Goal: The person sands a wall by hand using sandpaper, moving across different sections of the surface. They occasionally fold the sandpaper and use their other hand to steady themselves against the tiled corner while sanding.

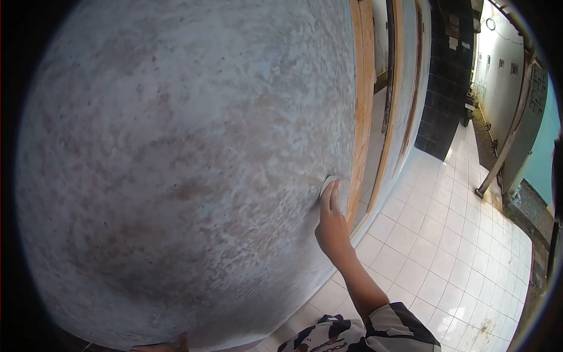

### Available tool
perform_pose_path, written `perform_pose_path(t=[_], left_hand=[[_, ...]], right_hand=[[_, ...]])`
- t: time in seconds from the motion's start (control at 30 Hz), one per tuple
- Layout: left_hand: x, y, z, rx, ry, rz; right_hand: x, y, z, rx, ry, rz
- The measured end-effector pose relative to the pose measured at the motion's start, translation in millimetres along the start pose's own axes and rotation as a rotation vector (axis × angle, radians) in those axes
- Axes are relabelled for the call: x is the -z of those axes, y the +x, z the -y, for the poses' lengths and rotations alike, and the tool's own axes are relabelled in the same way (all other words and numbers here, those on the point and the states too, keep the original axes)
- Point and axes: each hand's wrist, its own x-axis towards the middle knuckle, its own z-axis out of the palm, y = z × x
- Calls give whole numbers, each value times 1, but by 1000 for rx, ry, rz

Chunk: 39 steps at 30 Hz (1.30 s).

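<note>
A grey, mottled plaster wall (193, 146) fills the left and middle of the head view. Against its right part, beside the wooden frame, my right hand (332, 220) presses a pale, flat, rounded piece (326, 183) to the surface, with fingers laid over it. My left hand (167, 347) shows only in part at the bottom edge, low against the wall. Its fingers are mostly cut off, and whether it holds anything is hidden.
A wooden door or window frame (363, 105) stands right of the plaster. Beyond are black wall tiles (447, 82), a white tiled floor (431, 234), a slanted post (507, 141) and a narrow passage with a white wall (498, 64).
</note>
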Motion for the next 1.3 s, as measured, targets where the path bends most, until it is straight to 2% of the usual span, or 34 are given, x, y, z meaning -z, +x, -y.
perform_pose_path(t=[0.07, 0.13, 0.2, 0.23, 0.37, 0.57, 0.63, 0.67, 0.73, 0.87, 0.93, 1.0, 1.07, 1.1, 1.17, 1.23, 1.3], left_hand=[[0, -2, 4, -17, -27, -18], [1, -4, 9, -35, -48, -28], [4, -6, 13, -56, -67, -36], [-5, -12, 20, -56, -64, -35], [-31, -24, 29, 78, -37, 43], [-51, -37, 46, 259, 2, 194], [-55, -36, 51, 316, 16, 242], [-56, -38, 52, 348, 23, 269], [-44, -49, 59, 416, 53, 338], [-21, -52, 82, 531, 119, 454], [-12, -52, 86, 561, 132, 475], [-7, -38, 58, 258, 80, 218], [10, -9, 7, 210, 87, 145], [18, 3, -11, 160, 92, 72], [16, 2, -9, 126, 100, 81], [11, -5, -5, 96, 104, 95], [11, -14, -4, 73, -98, 129]], right_hand=[[1, -4, 2, 58, -30, 22], [3, 21, -11, 31, -39, 10], [1, 46, -27, -80, 42, -137], [3, 51, -29, -99, -19, -137], [-1, 40, -28, -14, -39, -158], [-19, 31, -46, -135, -27, -69], [-33, 7, -45, 92, -182, -188], [-34, 10, -49, 91, -183, -185], [-32, 15, -62, -149, -36, 9], [-44, -14, -62, -136, -74, 57], [-56, -62, -48, 16, -206, 242], [-35, -101, -20, 17, -133, 766], [-36, -135, -18, 257, 25, 1211], [-50, -158, -17, 275, 64, 1267], [-72, -201, -10, 288, 110, 1324], [-78, -234, 5, 348, 269, 1150], [-78, -251, 28, 341, 357, 1144]])
